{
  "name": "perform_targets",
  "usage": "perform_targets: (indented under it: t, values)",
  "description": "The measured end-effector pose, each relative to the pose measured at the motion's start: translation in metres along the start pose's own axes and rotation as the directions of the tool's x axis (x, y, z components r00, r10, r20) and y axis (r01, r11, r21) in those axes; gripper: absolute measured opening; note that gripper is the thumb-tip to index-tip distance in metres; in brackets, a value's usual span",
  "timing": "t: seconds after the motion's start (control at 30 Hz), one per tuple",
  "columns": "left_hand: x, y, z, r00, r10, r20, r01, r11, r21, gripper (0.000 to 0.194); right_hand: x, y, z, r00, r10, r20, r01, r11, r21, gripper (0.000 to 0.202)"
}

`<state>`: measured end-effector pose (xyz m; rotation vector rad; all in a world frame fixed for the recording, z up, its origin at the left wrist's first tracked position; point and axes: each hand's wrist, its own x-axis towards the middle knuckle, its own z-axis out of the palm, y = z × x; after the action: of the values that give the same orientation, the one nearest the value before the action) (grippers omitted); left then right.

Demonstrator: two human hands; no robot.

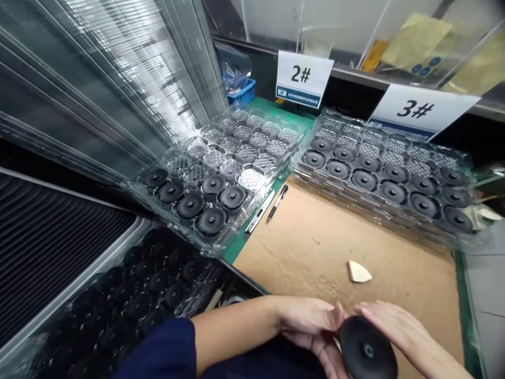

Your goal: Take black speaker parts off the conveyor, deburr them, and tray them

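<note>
A round black part (pixel 366 350) with a small central hub is held between my two hands at the lower right. My left hand (pixel 315 326) wraps its fingers round the part's left side and underside. Along its upper right edge lies my right hand (pixel 402 331), pressed against the rim. A pale wedge-shaped pad (pixel 359 272) rests on the brown board (pixel 300 252) just beyond my hands. Similar black parts sit in the left clear tray (pixel 288 176) and in the stacked clear trays (pixel 394 223) on the right.
A black pen (pixel 277 203) and a thin silver tool (pixel 260 211) lie along the board's left edge. More black parts (pixel 158 281) fill a tray at lower left. Signs marked 2# (pixel 303 79) and 3# (pixel 422 110) stand behind, near a blue bin (pixel 244 92).
</note>
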<state>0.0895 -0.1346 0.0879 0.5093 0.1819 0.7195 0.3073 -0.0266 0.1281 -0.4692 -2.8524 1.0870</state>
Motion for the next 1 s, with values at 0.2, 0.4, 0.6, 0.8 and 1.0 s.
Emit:
perform_targets:
  t: [0.2,0.4,0.6,0.8,1.0]
  values:
    - [-0.035,-0.006,0.001,0.988,-0.149,-0.03,0.138,0.962,-0.237,0.045,0.022,-0.047,0.023,0.994,0.045,0.102,-0.058,0.991,0.122,0.071]
    - [-0.051,-0.003,0.01,0.927,0.099,-0.362,-0.18,0.963,-0.2,0.065,0.03,0.006,0.024,0.952,0.285,-0.11,-0.278,0.958,0.074,0.056]
    - [-0.059,0.001,0.001,0.637,0.502,-0.585,-0.44,0.86,0.258,0.067,0.039,0.047,0.075,0.728,0.493,-0.477,-0.563,0.826,-0.005,0.037]
    - [-0.054,0.015,0.012,0.584,0.525,-0.618,-0.47,0.841,0.27,0.063,0.058,0.014,0.086,0.811,0.425,-0.401,-0.416,0.902,0.116,0.025]
    - [-0.031,0.02,0.03,0.535,0.464,-0.706,-0.457,0.862,0.22,0.061,0.078,-0.057,0.031,0.719,0.301,-0.627,-0.165,0.95,0.267,0.026]
